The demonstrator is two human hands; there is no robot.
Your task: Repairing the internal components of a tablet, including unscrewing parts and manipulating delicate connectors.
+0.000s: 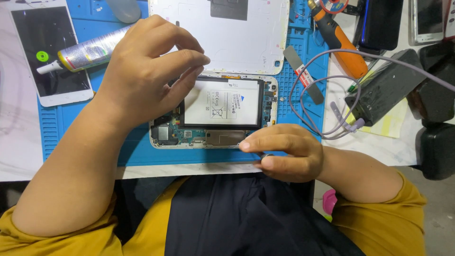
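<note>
An opened white tablet (208,138) lies on a blue work mat (71,128), its white-labelled battery (222,104) and circuit boards exposed. My left hand (142,76) hovers over the tablet's left side, its fingers bent into a pinch at the battery's left edge. A thin dark tip shows just above the index finger; whether the hand grips it is unclear. My right hand (284,151) rests at the tablet's lower right edge, closed, with a small silvery metal piece (268,156) between thumb and fingers.
The tablet's white back cover (227,38) lies beyond it. A glue tube (90,52) and a white phone (47,57) are at the left. At the right are a flat metal pry tool (303,73), an orange-handled tool (341,42), a looped purple cable (308,80) and black blocks (384,85).
</note>
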